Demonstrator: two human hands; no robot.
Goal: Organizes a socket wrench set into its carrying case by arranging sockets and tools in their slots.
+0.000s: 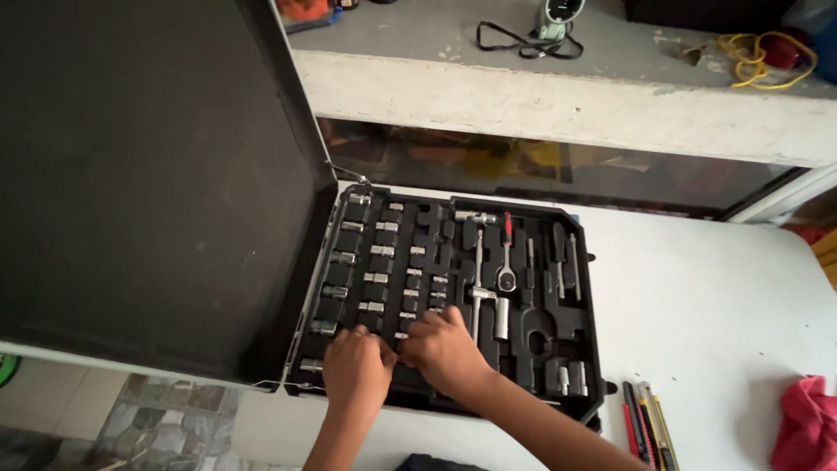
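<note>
Head view: the socket tray [571, 336] lies open on the white tabletop [715, 288]. Left hand [356, 371] and right hand [445, 351] rest on the tray's near-left sockets [375, 307], fingers curled; whether they grip anything cannot be told. Ratchet [506, 257] sits tray-centre.

- Soft daylight fills the scene; the white table [715, 296] at right is the brightest area and looks nearly washed out, with little surface detail.
- The open case lid [148, 174] at left is very dark and flat, a dull grey-black with almost no texture showing.
- Small glints show on the chrome sockets [375, 279] and the ratchet [506, 275] in the black tool tray [584, 349].
- The left hand [356, 371] and right hand [445, 349] are evenly lit and cast only faint shadows on the tray.
- The dark gap under the concrete shelf [558, 96] carries murky reflections.
- Straight edges bow slightly toward the frame borders; the red cloth [806, 423] at the right edge looks soft.
</note>
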